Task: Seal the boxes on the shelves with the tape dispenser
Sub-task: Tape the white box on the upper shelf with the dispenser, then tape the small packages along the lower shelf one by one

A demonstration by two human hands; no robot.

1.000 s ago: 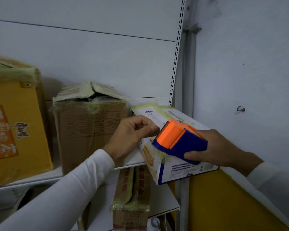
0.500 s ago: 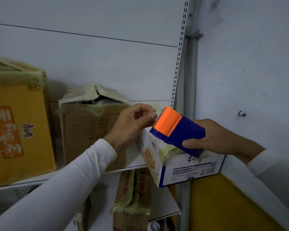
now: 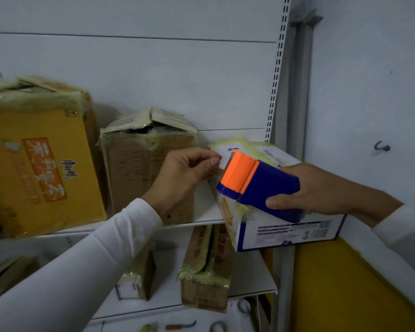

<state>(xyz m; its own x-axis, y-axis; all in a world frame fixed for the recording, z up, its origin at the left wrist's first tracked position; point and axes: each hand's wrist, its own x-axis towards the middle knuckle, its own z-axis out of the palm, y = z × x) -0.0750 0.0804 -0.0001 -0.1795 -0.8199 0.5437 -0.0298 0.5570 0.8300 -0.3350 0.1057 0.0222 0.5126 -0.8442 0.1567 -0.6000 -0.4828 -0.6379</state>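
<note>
Head view, shelf corner. Your right hand (image 3: 321,188), at center right of the frame, wraps its grip around the blue body of the tape dispenser (image 3: 259,188), thumb along the near side. The dispenser's orange head and toothed edge point toward the upper left and lie over the top of the white box (image 3: 285,231), which sits at the right end of the upper shelf (image 3: 201,212) with its near corner jutting past the shelf edge. Yellowish tape already covers parts of that box's top and front corner.

Your left hand (image 3: 185,178), at center frame, has its fingers curled and thumb and forefinger pinched together just beside the toothed edge; whether a tape end sits in that pinch you cannot tell from the picture.

Behind your left hand stands a brown box (image 3: 139,164) with raised, loosely closed flaps wrapped in yellowish tape. At the left edge stands a larger yellow box (image 3: 41,168) with orange printing, its top likewise taped. The slotted upright (image 3: 276,92) runs down behind the white box, near the grey wall (image 3: 369,92) at right.

On the lower shelf (image 3: 249,279), under the white box, a narrow taped carton (image 3: 206,271) stands upright, and another carton (image 3: 141,279) shows beside your left sleeve.
</note>
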